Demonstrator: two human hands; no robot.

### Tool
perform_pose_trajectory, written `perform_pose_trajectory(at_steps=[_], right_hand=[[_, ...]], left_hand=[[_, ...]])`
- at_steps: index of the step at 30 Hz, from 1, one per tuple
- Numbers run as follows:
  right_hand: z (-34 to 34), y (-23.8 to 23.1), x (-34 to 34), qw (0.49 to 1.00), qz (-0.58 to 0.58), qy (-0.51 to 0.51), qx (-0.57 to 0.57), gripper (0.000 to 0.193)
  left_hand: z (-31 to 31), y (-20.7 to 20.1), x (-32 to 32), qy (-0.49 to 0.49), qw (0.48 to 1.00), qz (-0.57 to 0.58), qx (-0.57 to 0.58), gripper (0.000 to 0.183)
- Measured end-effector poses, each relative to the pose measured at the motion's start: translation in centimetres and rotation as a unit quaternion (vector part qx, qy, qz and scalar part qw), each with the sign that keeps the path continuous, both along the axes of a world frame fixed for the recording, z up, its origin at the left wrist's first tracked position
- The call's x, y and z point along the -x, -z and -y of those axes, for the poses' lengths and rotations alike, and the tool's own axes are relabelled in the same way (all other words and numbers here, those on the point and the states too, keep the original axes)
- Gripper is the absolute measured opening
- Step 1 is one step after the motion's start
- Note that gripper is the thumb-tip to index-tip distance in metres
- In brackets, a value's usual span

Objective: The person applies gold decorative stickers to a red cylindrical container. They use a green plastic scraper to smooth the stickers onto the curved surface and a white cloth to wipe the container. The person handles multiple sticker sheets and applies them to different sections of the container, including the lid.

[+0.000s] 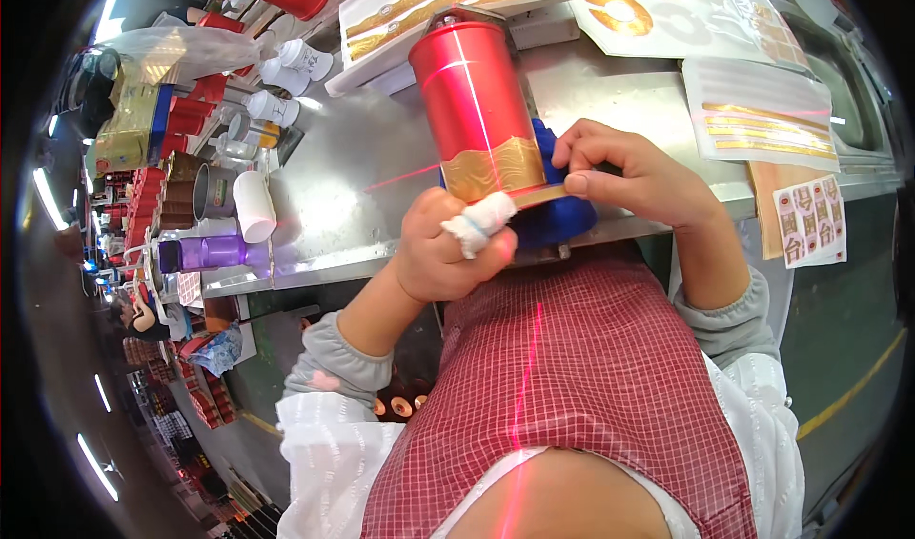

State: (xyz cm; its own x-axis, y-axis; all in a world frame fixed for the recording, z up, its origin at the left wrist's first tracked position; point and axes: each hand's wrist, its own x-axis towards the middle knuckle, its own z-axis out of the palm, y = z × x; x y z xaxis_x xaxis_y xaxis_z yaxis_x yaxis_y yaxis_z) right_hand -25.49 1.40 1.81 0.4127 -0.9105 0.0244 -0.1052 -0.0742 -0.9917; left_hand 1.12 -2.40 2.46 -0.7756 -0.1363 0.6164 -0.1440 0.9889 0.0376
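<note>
A glossy red cylinder (467,81) lies with one end toward me, with a wavy gold band (491,165) around that near end. A narrow gold strip (539,196) runs along its near edge. My right hand (639,172) pinches the strip's right end between thumb and finger. My left hand (443,248) is closed at the cylinder's near left edge. White cloth (480,223) with a thin bluish band appears wrapped round one of its fingers; whatever else it grips is hidden. Beneath the cylinder sits a blue support (562,220), partly covered. A red laser line crosses the cylinder lengthwise.
The metal worktable (334,186) extends left. Gold label sheets (448,5) lie behind the cylinder, and a sheet of gold strips (762,120) lies right. White jars (305,58), a white cup (254,205) and a purple container (212,251) stand left. A sink (848,81) is far right.
</note>
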Motion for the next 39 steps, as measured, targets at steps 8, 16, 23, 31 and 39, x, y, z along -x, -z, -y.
perform_pose_trajectory(at_steps=[8,16,23,31,39], right_hand=[[0.1,0.4,-0.2,1.000,-0.005,0.000,0.021,0.021],[0.1,0.0,-0.8,0.999,-0.037,0.001,0.024,0.020],[0.1,0.1,-0.7,0.999,-0.042,0.006,0.009,0.020],[-0.1,0.1,-0.7,0.999,-0.045,0.015,0.020,0.021],[-0.6,0.9,-0.1,0.999,-0.023,0.035,0.009,0.021]], left_hand=[[0.3,-1.0,1.6,0.034,0.995,0.061,0.070,0.027],[-1.6,0.4,0.1,-0.089,0.974,-0.067,-0.196,0.029],[-0.2,-2.2,2.8,0.039,0.995,0.079,0.054,0.019],[-0.2,-0.6,0.6,0.001,1.000,-0.011,0.009,0.025],[0.0,-0.3,1.0,0.021,0.998,0.021,0.055,0.032]])
